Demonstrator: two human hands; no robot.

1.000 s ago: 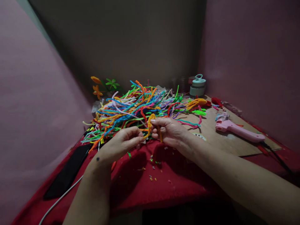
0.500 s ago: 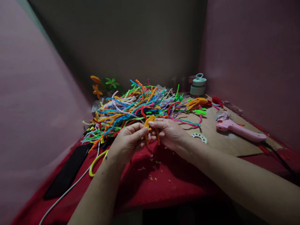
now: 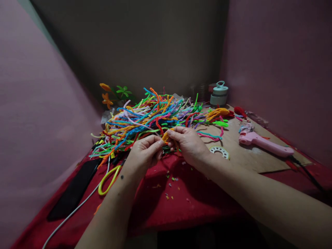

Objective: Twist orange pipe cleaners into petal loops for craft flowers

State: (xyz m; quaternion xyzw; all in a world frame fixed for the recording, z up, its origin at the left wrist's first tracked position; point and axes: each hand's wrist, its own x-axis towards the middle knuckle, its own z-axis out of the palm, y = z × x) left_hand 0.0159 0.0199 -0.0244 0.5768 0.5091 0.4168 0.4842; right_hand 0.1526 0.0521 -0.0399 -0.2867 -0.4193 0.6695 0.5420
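Head view: fuzzy stems point(image 3: 149, 119) crowd behind the fingers point(image 3: 155, 147).

Dim pink walls point(image 3: 280, 69); red-covered table point(image 3: 197, 214)

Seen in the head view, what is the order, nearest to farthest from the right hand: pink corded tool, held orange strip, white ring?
1. Orange strip: in the right hand.
2. White ring: just right of it.
3. Pink corded tool: farther right.

2 forearms point(image 3: 110, 207) reach forward, fingers point(image 3: 155, 147) pinched close together.
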